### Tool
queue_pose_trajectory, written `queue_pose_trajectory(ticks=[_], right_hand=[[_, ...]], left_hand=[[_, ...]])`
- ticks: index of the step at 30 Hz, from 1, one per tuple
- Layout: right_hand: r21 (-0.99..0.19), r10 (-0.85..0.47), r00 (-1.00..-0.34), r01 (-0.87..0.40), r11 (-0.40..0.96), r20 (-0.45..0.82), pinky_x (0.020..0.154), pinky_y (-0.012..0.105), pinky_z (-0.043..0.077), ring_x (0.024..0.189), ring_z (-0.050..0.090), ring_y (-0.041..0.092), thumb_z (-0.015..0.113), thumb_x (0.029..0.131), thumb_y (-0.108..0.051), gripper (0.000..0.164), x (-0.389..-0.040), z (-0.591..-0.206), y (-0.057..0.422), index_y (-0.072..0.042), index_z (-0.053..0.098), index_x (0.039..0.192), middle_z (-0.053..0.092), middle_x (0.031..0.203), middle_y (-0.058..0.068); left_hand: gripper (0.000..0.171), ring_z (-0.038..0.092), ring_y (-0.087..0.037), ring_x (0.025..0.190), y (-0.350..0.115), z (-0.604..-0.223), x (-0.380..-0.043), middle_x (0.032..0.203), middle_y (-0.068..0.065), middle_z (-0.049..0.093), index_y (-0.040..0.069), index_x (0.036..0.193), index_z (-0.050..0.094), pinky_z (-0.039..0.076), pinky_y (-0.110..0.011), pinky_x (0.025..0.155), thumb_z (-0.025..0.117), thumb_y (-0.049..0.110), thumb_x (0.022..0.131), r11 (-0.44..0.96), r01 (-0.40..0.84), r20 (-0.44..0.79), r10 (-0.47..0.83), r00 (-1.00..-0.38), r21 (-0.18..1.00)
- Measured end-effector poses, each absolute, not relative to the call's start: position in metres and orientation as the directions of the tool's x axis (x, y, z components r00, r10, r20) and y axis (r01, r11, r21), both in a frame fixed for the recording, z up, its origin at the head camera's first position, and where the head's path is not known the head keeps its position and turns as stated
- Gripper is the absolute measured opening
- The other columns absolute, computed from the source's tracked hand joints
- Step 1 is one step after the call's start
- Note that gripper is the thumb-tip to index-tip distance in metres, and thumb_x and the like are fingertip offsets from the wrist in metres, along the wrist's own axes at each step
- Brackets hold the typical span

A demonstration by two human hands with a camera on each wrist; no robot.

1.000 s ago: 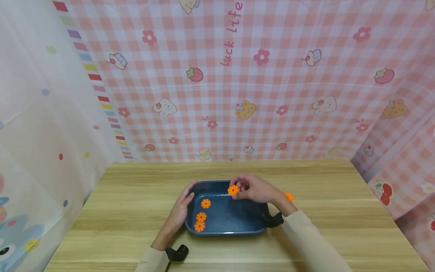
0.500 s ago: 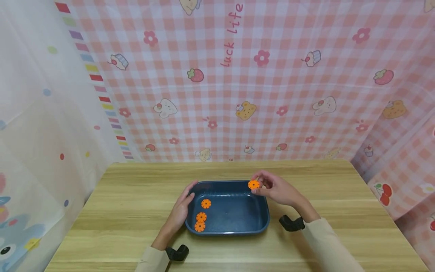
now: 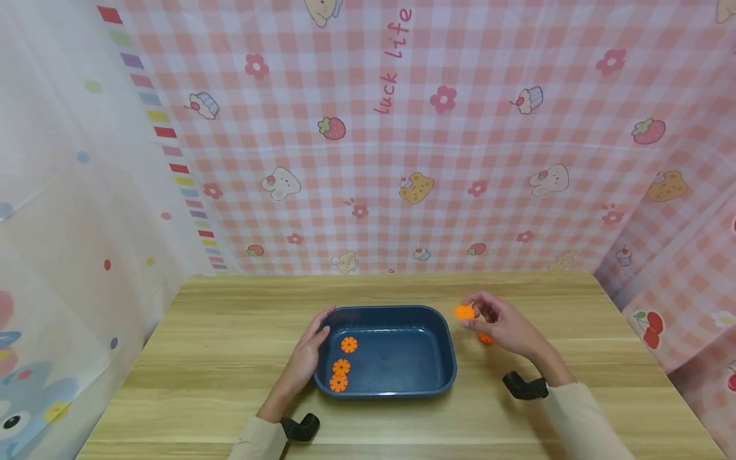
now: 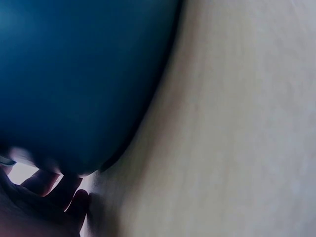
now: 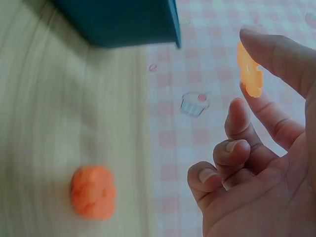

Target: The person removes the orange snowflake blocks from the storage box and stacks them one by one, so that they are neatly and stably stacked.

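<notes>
My left hand (image 3: 305,351) holds the left end of a dark blue rectangular tray (image 3: 385,395), thumb over the rim and fingers along the outer wall. In the left wrist view, fingertips (image 4: 69,190) touch the tray's outer side (image 4: 84,84). Inside the tray, at its left, lie an orange notched disc (image 3: 349,345), a second disc (image 3: 341,367) and a third disc (image 3: 338,383); the last two touch. To the right of the tray, above the table, my right hand (image 3: 508,329) pinches another orange notched disc (image 5: 250,71) between thumb and forefinger, its other fingers curled.
Beneath my right hand, an orange piece (image 3: 485,338) rests on the wooden table (image 3: 230,345), partly hidden in the head view; the right wrist view shows this orange piece (image 5: 94,192) blurred. A pink checked cloth (image 3: 368,160) hangs behind the table.
My right hand has moved right with the pinched disc, from over the tray to beyond its right rim. My left hand, the tray and the discs inside have stayed put.
</notes>
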State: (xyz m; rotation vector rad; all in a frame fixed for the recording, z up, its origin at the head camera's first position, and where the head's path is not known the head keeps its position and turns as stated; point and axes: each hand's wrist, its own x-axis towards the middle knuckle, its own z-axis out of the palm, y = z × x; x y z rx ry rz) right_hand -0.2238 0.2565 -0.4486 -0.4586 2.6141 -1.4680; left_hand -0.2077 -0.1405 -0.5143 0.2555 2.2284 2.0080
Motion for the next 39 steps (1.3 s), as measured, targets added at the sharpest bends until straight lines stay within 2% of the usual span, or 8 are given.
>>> queue_pose_trajectory(ticks=[11,17,27,39], right_hand=[[-0.867,-0.272,-0.961,-0.184,0.463,0.059,0.059,0.026,0.035,0.072,0.044,0.018,0.071,0.092,-0.017,0.032,-0.219,-0.471,0.288,-0.005,0.058,0.118,0.049,0.089,0.010],[-0.860,-0.245,-0.967,-0.188,0.475,0.076,0.062,0.025,0.038,0.075,0.047,0.018,0.071,0.092,-0.020,0.033,-0.219,-0.485,0.298,-0.005,0.058,0.118,0.050,0.089,0.009],[-0.877,-0.203,-0.979,-0.099,0.470,0.002,0.062,0.025,0.038,0.078,0.045,0.017,0.071,0.091,-0.015,0.035,-0.217,-0.501,0.305,-0.002,0.056,0.120,0.049,0.090,0.010],[-0.888,-0.198,-0.979,-0.053,0.457,-0.044,0.064,0.025,0.037,0.080,0.045,0.018,0.073,0.090,-0.016,0.036,-0.215,-0.505,0.304,-0.001,0.058,0.119,0.048,0.091,0.010]], left_hand=[[0.047,0.013,-0.026,0.152,-0.141,-0.515,-0.208,0.163,-0.004,0.024,0.013,0.156,0.030,0.004,-0.054,0.122,0.029,0.022,0.109,0.103,0.043,0.020,0.214,-0.977,0.994],[0.047,0.013,-0.026,0.152,-0.141,-0.515,-0.208,0.163,-0.004,0.024,0.014,0.156,0.030,0.004,-0.054,0.122,0.028,0.023,0.109,0.104,0.041,0.018,0.213,-0.977,0.994],[0.047,0.012,-0.026,0.152,-0.140,-0.516,-0.208,0.163,-0.004,0.022,0.015,0.155,0.031,0.004,-0.054,0.122,0.028,0.022,0.109,0.100,0.031,0.010,0.206,-0.978,0.995],[0.047,0.013,-0.026,0.152,-0.140,-0.515,-0.208,0.163,-0.003,0.022,0.016,0.155,0.031,0.004,-0.054,0.122,0.027,0.022,0.109,0.099,0.031,0.009,0.212,-0.977,0.995]])
